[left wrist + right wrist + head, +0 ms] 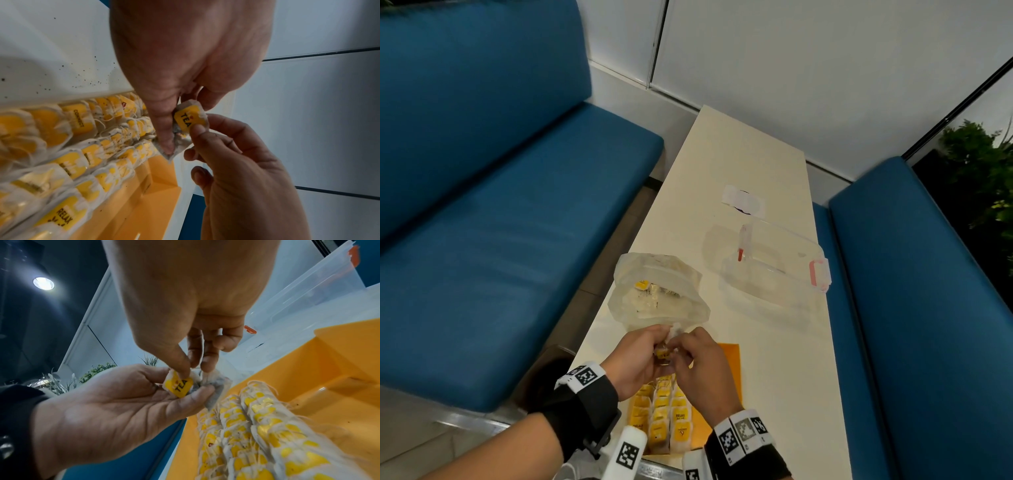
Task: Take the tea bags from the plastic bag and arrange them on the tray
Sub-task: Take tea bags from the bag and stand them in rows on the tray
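Both hands meet above the far end of the orange tray (pixel 730 363), pinching one tea bag (pixel 664 353) with a yellow "TEA" tag between them. In the left wrist view my left hand (pixel 166 139) presses its thumb on the bag's paper while my right hand (pixel 202 129) pinches the tagged tea bag (pixel 190 119). The right wrist view shows my right hand (pixel 190 368) and left hand (pixel 197 394) on the tea bag (pixel 180 387). Rows of tea bags (pixel 666 418) fill the tray's left part. The clear plastic bag (pixel 659 291) stands open just beyond the hands, with more bags inside.
A clear plastic box (pixel 774 270) with red latches stands right of the bag on the cream table (pixel 756 154). A white paper scrap (pixel 743 200) lies farther back. Blue benches (pixel 482 240) flank the narrow table. The tray's right part (pixel 318 378) shows bare orange.
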